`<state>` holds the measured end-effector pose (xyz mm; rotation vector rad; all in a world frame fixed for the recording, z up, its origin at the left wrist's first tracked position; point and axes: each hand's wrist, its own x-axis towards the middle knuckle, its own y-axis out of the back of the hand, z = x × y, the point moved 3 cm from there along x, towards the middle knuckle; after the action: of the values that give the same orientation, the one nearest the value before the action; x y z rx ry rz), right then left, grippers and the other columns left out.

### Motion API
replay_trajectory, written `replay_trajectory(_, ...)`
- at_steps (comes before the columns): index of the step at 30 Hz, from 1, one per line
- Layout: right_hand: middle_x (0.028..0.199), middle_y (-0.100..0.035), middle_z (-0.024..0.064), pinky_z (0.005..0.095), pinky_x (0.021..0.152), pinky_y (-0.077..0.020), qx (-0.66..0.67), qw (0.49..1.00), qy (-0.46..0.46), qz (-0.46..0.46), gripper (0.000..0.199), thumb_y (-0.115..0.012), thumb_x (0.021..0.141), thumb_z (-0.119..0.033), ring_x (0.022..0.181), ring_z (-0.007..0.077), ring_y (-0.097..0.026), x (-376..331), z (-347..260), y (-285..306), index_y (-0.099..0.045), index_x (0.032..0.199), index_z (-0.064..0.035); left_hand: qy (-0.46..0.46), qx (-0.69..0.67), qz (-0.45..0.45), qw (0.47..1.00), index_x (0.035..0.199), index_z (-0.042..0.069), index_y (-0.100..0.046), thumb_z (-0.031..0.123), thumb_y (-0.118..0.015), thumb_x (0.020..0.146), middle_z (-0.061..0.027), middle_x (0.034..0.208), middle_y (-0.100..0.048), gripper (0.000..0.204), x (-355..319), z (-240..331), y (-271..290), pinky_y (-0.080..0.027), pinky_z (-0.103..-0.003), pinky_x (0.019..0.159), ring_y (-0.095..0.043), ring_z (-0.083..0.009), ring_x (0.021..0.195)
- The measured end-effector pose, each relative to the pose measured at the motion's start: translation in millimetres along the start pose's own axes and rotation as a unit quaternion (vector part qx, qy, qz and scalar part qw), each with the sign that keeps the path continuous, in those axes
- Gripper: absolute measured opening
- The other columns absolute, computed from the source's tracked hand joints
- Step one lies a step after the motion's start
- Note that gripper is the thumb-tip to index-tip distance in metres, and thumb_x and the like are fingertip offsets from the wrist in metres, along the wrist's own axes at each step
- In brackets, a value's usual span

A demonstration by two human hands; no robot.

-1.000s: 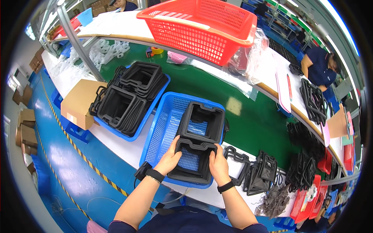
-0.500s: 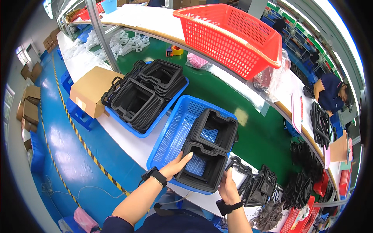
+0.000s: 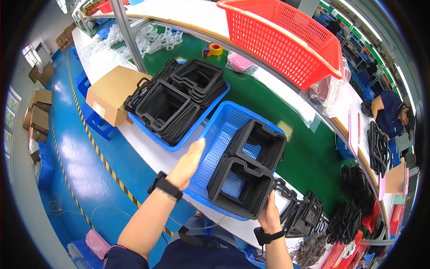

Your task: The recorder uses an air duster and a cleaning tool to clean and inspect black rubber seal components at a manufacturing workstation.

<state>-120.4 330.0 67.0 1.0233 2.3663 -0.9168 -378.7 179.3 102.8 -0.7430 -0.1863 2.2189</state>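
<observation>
A blue perforated basket (image 3: 210, 130) holds two side-by-side stacks of black rectangular frames, a far stack (image 3: 261, 145) and a near stack (image 3: 239, 204). My left hand (image 3: 188, 163) is at the basket's left side, its fingers stretched out straight and clear of the stacks. Against the right side of the near stack rests my right hand (image 3: 269, 215), thumb pointing up; part of its fingers is hidden. A second blue basket (image 3: 219, 97), further left, is heaped with similar black frames (image 3: 165, 107).
A cardboard box (image 3: 118, 96) stands left of the second basket. Beyond are a red basket (image 3: 277, 45) on a raised shelf, yellow tape (image 3: 216, 49) and white plastic parts (image 3: 156, 40). Black pieces (image 3: 304, 213) lie right of my right hand. Another person (image 3: 389, 112) sits far right.
My left hand has come off the near stack and moved to the basket's left side. My right hand stays beside the near stack. The whole view has shifted slightly.
</observation>
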Motion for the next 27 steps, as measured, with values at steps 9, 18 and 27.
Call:
replay_trajectory(9, 0.122, -0.055, 0.0065, 0.0403, 0.094, -0.0370, -0.008, 1.000, -0.018, -0.018, 0.056, -0.036, 0.097, -0.052, 0.110, 0.0194, -0.049, 6.0, 6.6, 7.0, -0.046, 0.131, -0.0089, 0.175, 0.100, 0.145, 0.969, 0.133, -0.004, -0.041, 0.058, -0.039, 0.092, -0.0191, 0.134, -0.046, 0.075, 72.9, -107.9, -3.1, -0.036, -0.042, 0.100, -0.043, -0.0314, 0.124)
replay_trajectory(18, 0.133, -0.048, 0.0098, 0.0388, 0.103, -0.0332, -0.004, 1.000, -0.011, -0.009, 0.063, -0.035, 0.097, -0.052, 0.122, 0.0213, -0.043, 13.1, -7.6, 4.4, -0.042, 0.134, -0.0019, 0.236, 0.050, 0.116, 0.964, 0.118, -0.002, -0.057, 0.056, -0.042, 0.093, -0.0133, 0.104, -0.062, 0.064, 54.3, -112.3, -36.0, -0.046, -0.034, 0.079, -0.057, -0.0220, 0.088)
replay_trajectory(27, 0.137, -0.043, 0.0134, 0.0427, 0.103, -0.0347, 0.021, 0.998, -0.055, -0.027, 0.068, -0.036, 0.095, -0.056, 0.125, 0.0247, -0.042, 12.8, -2.6, -1.2, -0.034, 0.139, -0.0038, 0.223, 0.007, 0.135, 0.965, 0.119, -0.002, -0.056, 0.050, -0.049, 0.092, -0.0118, 0.105, -0.061, 0.059, 60.3, -107.8, -16.6, -0.047, -0.035, 0.077, -0.057, -0.0214, 0.090)
